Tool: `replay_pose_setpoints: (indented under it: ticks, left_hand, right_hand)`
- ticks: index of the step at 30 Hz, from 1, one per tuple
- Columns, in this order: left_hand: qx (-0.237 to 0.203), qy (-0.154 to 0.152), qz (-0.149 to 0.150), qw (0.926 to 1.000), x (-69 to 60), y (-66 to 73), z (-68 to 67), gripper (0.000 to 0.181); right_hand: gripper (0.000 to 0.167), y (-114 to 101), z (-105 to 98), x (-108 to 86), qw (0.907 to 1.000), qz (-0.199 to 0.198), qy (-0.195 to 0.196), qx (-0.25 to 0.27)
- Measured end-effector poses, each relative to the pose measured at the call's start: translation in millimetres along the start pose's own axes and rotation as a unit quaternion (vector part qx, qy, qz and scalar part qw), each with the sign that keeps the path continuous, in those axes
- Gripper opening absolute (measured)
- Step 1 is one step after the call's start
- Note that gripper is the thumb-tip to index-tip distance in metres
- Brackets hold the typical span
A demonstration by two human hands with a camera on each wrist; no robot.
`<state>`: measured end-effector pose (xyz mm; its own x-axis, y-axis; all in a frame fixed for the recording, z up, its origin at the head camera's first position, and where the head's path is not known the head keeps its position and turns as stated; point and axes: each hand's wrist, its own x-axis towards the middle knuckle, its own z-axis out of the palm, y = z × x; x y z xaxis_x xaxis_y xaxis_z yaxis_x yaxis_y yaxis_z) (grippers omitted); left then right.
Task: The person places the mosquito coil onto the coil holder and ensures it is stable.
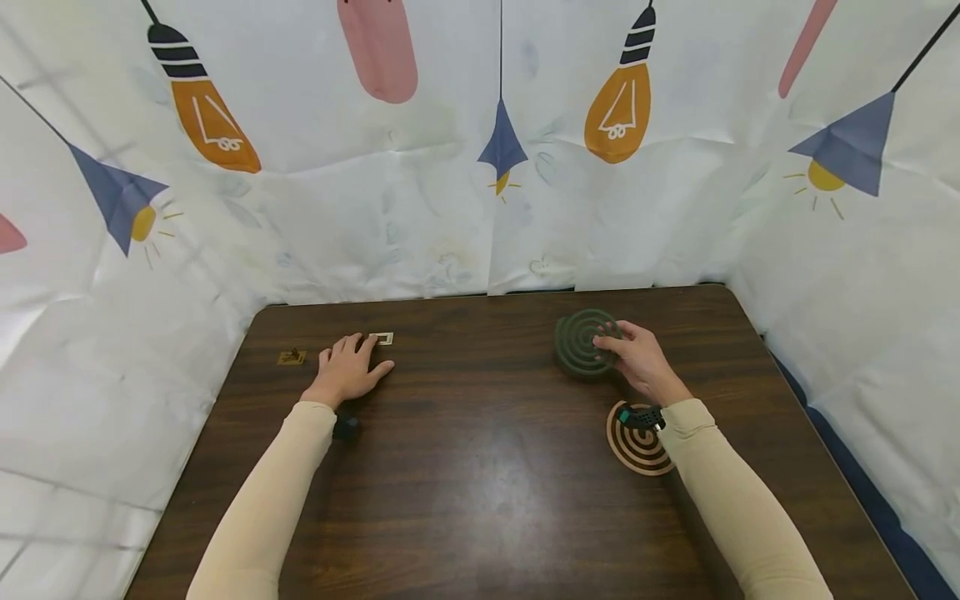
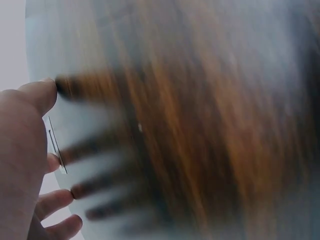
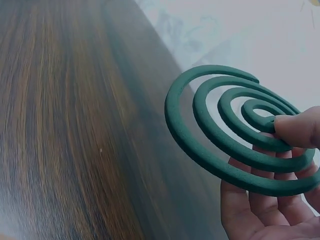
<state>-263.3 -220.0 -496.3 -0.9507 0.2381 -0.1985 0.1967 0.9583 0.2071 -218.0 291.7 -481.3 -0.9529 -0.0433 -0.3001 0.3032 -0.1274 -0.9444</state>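
My right hand (image 1: 643,363) pinches a green mosquito coil (image 1: 572,343) above the far right of the table. In the right wrist view, the thumb presses near the middle of the green coil (image 3: 181,132), and the fingers spread beneath it. A tan mosquito coil (image 1: 628,455) lies flat below my right wrist, partly hidden by the wrist camera and sleeve. At the far left, my left hand (image 1: 345,372) rests on the table with its fingers spread. Its index fingertip is at a small pale rectangular metal piece (image 1: 389,339); whether it touches cannot be told.
Left of my left hand, a small gold-coloured metal plate (image 1: 289,358) with a raised bit lies on the dark wooden table (image 1: 450,467). White printed cloth (image 1: 420,225) hangs behind the table's far edge and along both sides.
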Motion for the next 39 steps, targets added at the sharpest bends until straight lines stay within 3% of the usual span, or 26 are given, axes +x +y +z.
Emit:
replay_pose_setpoints:
  ticks: [16, 39]
  left_hand:
    - [0.007, 0.007, 0.008, 0.9999, 6.1, 24.1, 8.9, 0.078]
    - [0.012, 0.015, 0.024, 0.9995, 8.7, 68.6, 13.2, 0.079]
  right_hand:
    - [0.033, 6, 20, 3.6, 0.9999, 0.0, -0.005, 0.015]
    - [0.042, 5, 49, 7.9, 0.9999, -0.005, -0.014, 0.007]
